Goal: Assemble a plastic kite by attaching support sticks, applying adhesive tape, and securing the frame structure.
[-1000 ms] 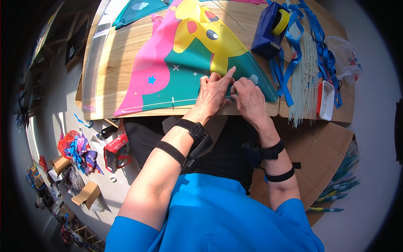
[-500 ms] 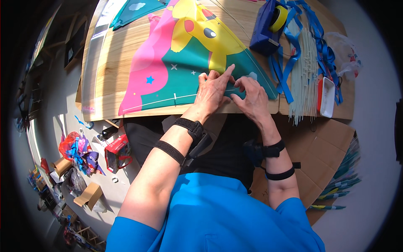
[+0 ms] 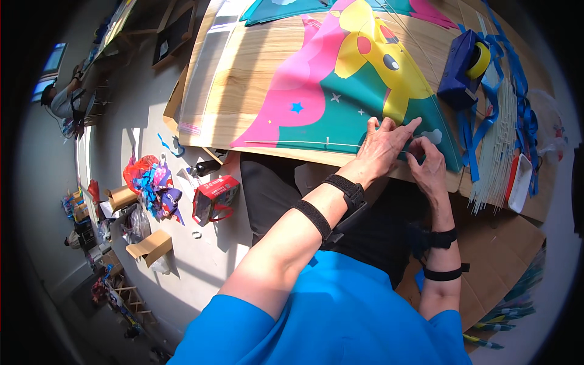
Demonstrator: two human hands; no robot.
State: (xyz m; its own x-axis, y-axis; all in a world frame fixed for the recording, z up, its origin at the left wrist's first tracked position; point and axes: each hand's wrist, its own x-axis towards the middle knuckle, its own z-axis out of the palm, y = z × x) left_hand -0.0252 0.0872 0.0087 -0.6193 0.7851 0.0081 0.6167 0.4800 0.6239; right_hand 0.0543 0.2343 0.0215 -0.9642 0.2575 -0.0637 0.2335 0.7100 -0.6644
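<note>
A triangular printed kite (image 3: pixel 304 125), teal and pink with a yellow cartoon figure, lies on the wooden table with its near edge along the table's front. A thin white rod or line runs along that edge. My left hand (image 3: pixel 384 148) bears on the kite near its right-hand corner, forefinger stretched, the other fingers bent, and the thumb mostly hidden at the edge. Just right of it, my right hand (image 3: pixel 429 167) curves over the same edge, thumb and forefinger apart with teal cloth showing between them. Both wrists carry black straps.
Right of the kite stand a blue tape dispenser (image 3: pixel 460 73), blue ribbons (image 3: pixel 494 115), a bundle of thin white rods (image 3: pixel 497 152) and a small white tray (image 3: pixel 519 184). More kite cloth (image 3: pixel 286 10) lies farther back. A red bag (image 3: pixel 214 199) and open cardboard box (image 3: pixel 150 246) are on the floor.
The view has swung left, so the table and hands now appear farther right. My right hand has drawn slightly away from my left; both stay at the kite's edge.
</note>
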